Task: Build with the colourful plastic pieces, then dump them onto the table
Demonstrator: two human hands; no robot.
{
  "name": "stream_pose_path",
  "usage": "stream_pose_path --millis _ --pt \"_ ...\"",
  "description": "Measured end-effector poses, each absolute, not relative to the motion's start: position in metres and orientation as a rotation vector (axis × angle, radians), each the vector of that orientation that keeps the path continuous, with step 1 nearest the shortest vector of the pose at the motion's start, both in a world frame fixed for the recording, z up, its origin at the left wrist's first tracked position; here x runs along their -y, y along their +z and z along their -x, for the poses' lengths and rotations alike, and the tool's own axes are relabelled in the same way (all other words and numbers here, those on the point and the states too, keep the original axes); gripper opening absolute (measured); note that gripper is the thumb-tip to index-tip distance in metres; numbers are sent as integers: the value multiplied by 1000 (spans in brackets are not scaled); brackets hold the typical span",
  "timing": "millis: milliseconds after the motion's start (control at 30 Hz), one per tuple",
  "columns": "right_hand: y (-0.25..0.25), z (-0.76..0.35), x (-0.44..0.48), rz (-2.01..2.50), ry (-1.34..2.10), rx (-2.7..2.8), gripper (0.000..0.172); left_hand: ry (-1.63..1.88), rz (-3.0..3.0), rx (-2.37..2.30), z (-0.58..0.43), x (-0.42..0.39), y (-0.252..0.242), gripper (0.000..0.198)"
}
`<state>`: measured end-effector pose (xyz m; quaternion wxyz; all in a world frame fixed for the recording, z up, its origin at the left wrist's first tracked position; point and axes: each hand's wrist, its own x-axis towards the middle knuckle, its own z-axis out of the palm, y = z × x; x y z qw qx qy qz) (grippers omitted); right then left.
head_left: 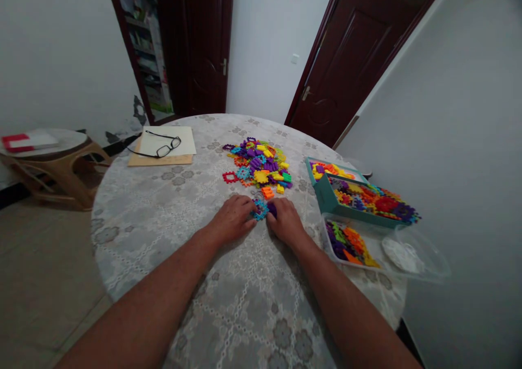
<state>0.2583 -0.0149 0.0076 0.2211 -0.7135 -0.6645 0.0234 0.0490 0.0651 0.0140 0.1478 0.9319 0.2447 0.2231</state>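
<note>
Your round table (142, 238) holds a teal box (325, 196) at three o'clock from its middle and a heap of plastic pieces (261, 162) at twelve. At the middle, your left hand (233, 215) pinches a blue toothed piece (259, 211), and your right hand (286, 219) grips a purple piece (272, 208) just beside it.

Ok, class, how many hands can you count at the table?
2: the left hand holds a blue toy piece, and the right hand holds a purple toy piece beside it. No others show.
</note>
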Motion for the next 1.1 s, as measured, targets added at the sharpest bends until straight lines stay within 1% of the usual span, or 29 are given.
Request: stream_pose_path --millis 100,167,267,333,467,533,600,667,733,800,900,1033,1100 --pt "7 -254 30 1930 56 1896 26 601 -2692 -653 -50 -60 17 18" --pt "5 -253 38 1890 58 1891 22 586 -2695 -625 -51 -56 18 18" --pt "4 -255 43 1777 148 1730 21 586 -2696 -591 -53 -52 17 20" --pt "6 -258 43 1712 264 1518 25 607 -2692 -607 -54 -53 16 20" --pt "8 -268 38 1664 459 1120 39 716 -2613 -655 -56 -58 12 17" --pt "5 -273 36 1645 523 1006 41 780 -2571 -668 -56 -60 9 15" --pt "3 -276 35 1597 592 900 38 825 -2558 -684 -57 -61 8 14" --pt "3 -277 35 1523 656 802 31 840 -2565 -688 -57 -60 8 14" --pt "7 -277 37 1469 653 747 25 822 -2580 -682 -56 -59 9 15" --pt "15 -278 41 1488 588 763 22 780 -2603 -685 -55 -58 11 17" --pt "31 -282 51 1608 483 932 16 685 -2650 -730 -55 -58 12 20" --pt "47 -289 63 1808 312 1271 24 578 -2701 -822 -54 -59 12 22" --pt "52 -291 68 1951 298 1396 29 556 -2716 -859 -53 -59 12 21"
